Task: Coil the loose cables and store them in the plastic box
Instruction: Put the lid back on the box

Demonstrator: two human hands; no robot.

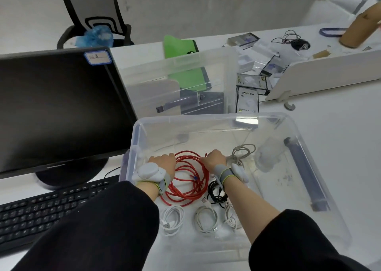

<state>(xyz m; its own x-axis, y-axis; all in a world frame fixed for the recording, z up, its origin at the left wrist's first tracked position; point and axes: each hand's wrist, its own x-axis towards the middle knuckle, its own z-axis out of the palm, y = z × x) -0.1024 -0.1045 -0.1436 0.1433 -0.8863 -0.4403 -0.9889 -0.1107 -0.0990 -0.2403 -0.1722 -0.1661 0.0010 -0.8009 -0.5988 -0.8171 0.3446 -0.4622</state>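
A clear plastic box [305, 138] sits on the white desk in front of me. Inside it lies a coiled red cable [185, 180]. My left hand [162, 160] grips the coil's left side and my right hand [214, 158] grips its right side, both reaching into the box. Near the box's front wall lie several coiled white cables [172, 219] and a black cable [216, 194]. A grey-white cable [243, 150] lies right of my right hand. My fingers are hidden behind the backs of my hands.
A black monitor [57, 109] and keyboard [41, 211] stand to the left. The box's clear lid [177, 81] leans behind the box. Small product boxes [247, 99] and a black loose cable [292, 38] lie on the far desk. A white divider [329, 72] stands at right.
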